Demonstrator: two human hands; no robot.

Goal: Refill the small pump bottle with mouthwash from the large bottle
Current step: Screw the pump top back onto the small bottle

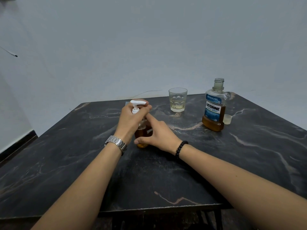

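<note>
The small pump bottle (141, 136), amber with liquid inside, stands on the dark marble table (166, 171) near its middle. My left hand (131, 118) grips the white pump head (137, 105) at the bottle's top. My right hand (157, 132) wraps around the bottle's body, thumb at its base, and hides much of it. The large mouthwash bottle (214, 107) stands upright at the back right, uncapped, with amber liquid low in it. Its clear cap (227, 119) lies on the table just right of it.
A drinking glass (177, 100) with a little pale liquid stands at the back, between the pump bottle and the large bottle. A grey wall rises behind the table. The table's front edge runs just below my forearms.
</note>
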